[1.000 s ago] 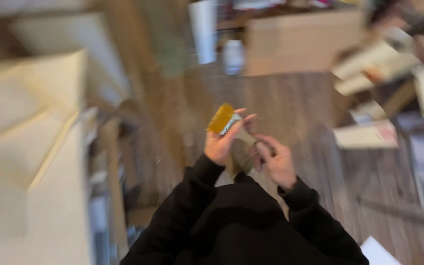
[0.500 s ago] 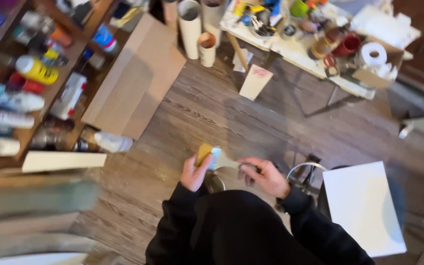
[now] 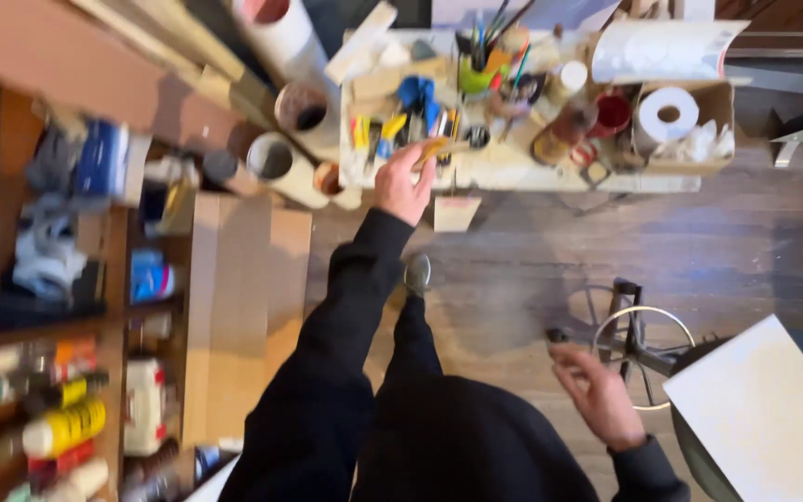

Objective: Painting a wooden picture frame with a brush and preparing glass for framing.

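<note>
Closest to the camera, the right hand [image 3: 599,398] hangs low by the person's side. Its fingers are loosely curled and it looks like it holds nothing, though the picture is a bit blurry there. Just beside it sits a white board [image 3: 762,409] on a round stool [image 3: 645,342], flat side up so it does not slide off.

The person wears black sleeves and stands on a wooden floor [image 3: 699,242]. A flat sheet of cardboard [image 3: 239,307] lies on the floor next to a shelf [image 3: 67,325] full of bottles and cans.

Farther off, the left arm is stretched out straight so the hand can get to the far table [image 3: 513,172]. The left hand [image 3: 403,189] pinches a yellow brush [image 3: 436,149] between thumb and fingers, holding it right over the table's near edge. The table is crowded. Pens and brushes stand up in a green cup [image 3: 476,74] so they are easy to grab. A roll of white paper [image 3: 667,113] rests in a box. Big cardboard tubes [image 3: 283,160] lean beside the table.
</note>
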